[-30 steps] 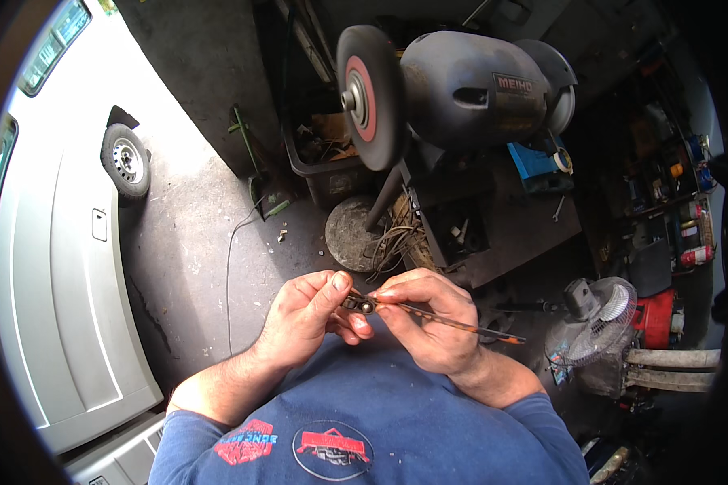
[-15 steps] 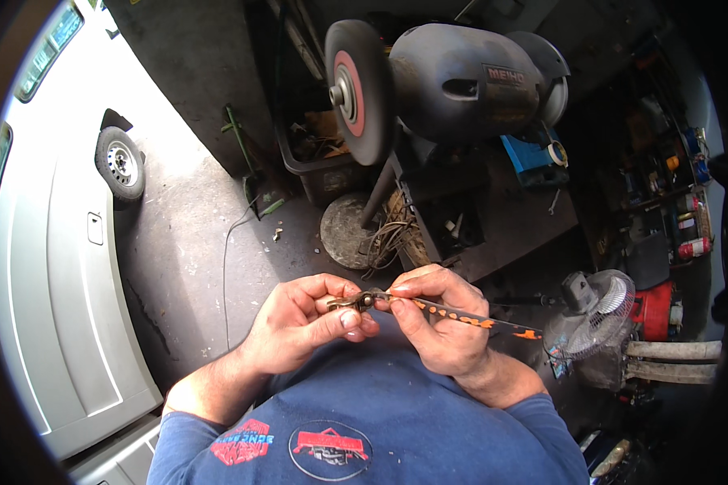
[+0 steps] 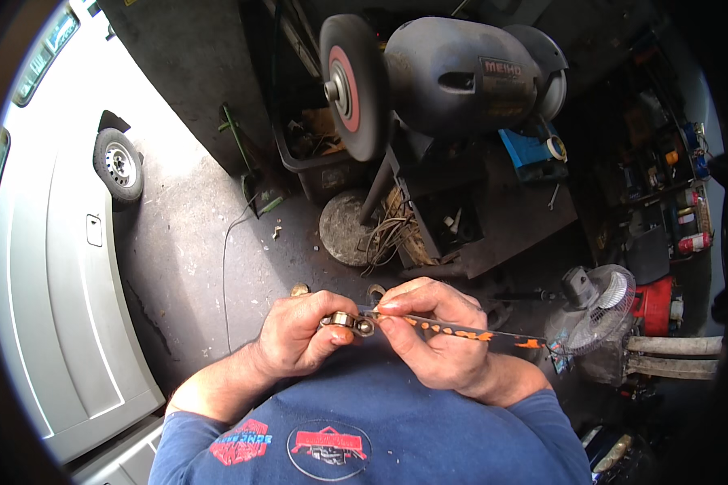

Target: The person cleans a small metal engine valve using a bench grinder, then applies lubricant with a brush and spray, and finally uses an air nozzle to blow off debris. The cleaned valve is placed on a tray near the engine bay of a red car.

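My left hand [image 3: 289,333] is closed on a small brass-coloured metal part [image 3: 341,320], which has a rounded end toward the right. In front of my chest, my right hand [image 3: 445,356] pinches a thin dark strip [image 3: 505,335] with orange patches along it. The strip sticks out to the right past my fingers, and its left end meets the metal part. Fingertips partly hide that spot, so whether the two are joined cannot be told.
A bench grinder [image 3: 461,77] stands ahead on a post with a round base [image 3: 348,230]. A black bin [image 3: 319,170] is beside it. To the right are a metal bench [image 3: 534,218] and a fan [image 3: 594,315]. A light-coloured vehicle [image 3: 57,283] fills the left.
My left fingers have curled more tightly, and the metal part has turned so its rounded end shows more. My right hand has shifted slightly downward with the strip.
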`<state>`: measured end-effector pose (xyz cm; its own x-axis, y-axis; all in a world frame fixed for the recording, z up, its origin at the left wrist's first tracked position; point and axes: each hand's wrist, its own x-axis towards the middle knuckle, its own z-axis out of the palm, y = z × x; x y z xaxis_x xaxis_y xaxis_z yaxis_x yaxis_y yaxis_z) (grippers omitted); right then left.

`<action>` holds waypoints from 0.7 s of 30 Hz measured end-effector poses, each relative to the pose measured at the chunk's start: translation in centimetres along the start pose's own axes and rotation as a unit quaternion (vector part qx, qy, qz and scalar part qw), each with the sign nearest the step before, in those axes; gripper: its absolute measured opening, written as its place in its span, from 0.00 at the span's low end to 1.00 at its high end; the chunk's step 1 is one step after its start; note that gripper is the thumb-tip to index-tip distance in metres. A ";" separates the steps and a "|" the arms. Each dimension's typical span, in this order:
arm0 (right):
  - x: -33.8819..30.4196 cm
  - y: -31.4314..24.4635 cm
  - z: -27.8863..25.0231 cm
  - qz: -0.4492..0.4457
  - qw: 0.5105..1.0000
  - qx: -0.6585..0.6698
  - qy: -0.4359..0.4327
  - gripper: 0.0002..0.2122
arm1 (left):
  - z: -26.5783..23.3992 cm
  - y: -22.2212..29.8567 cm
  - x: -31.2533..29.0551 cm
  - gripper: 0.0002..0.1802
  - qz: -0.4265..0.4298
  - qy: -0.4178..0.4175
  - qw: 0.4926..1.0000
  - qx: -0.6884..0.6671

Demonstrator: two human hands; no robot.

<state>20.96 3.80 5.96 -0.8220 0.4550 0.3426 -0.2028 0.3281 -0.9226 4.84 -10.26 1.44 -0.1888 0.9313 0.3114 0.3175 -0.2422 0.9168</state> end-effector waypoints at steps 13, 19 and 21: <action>0.4 -0.7 -0.7 0.049 0.994 0.088 -0.029 0.07 | -0.6 -0.2 0.2 0.25 0.053 -0.024 0.998 0.039; 0.9 -0.9 -1.0 0.103 0.982 0.146 -0.065 0.07 | -1.0 -0.3 0.4 0.24 0.054 -0.058 0.997 -0.005; 1.0 -1.0 -0.9 0.127 0.973 0.178 -0.073 0.07 | -1.2 -0.2 0.5 0.24 0.049 -0.073 0.996 -0.018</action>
<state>20.79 4.73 7.37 -0.9314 0.3527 0.0903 -0.1333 -0.0996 -0.9861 3.55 -10.09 1.69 -0.0207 0.9318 0.3623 0.2937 -0.3407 0.8931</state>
